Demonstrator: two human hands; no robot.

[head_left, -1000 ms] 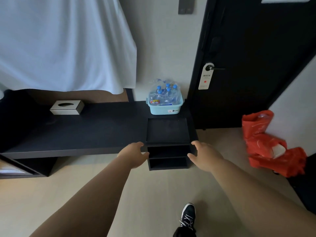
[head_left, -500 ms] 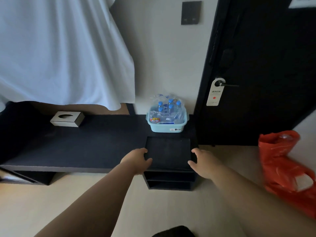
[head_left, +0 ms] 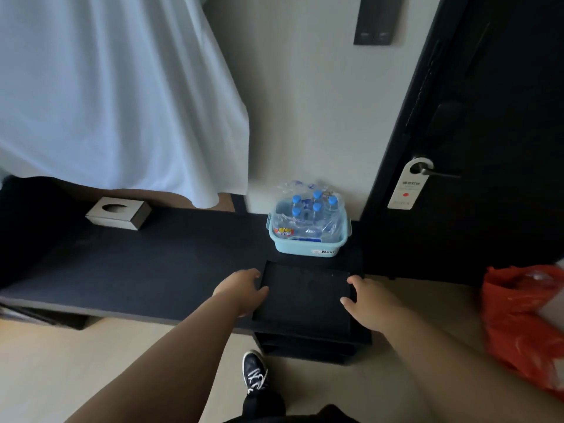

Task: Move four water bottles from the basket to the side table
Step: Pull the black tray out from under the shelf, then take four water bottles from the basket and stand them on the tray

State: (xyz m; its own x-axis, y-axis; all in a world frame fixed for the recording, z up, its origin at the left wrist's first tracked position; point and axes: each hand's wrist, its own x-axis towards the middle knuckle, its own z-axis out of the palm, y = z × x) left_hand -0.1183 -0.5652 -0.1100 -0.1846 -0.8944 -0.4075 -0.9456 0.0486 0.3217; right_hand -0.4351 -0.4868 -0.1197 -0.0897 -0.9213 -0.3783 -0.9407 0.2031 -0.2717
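Observation:
A light blue basket stands at the right end of a long black bench, against the wall. It holds several clear water bottles with blue caps, wrapped in plastic film. In front of the basket is a small black side table with shelves below. My left hand hovers over the table's left edge, fingers apart and holding nothing. My right hand reaches over its right edge, also with fingers apart and holding nothing.
A silver tissue box sits at the bench's back left, under a hanging white cloth. A black door with a hanger tag is to the right. Red plastic bags lie on the floor at right. My dark shoe is below.
I have stepped closer to the bench; both hands moved forward from the side table's front edge to over its top. My shoe is in view again.

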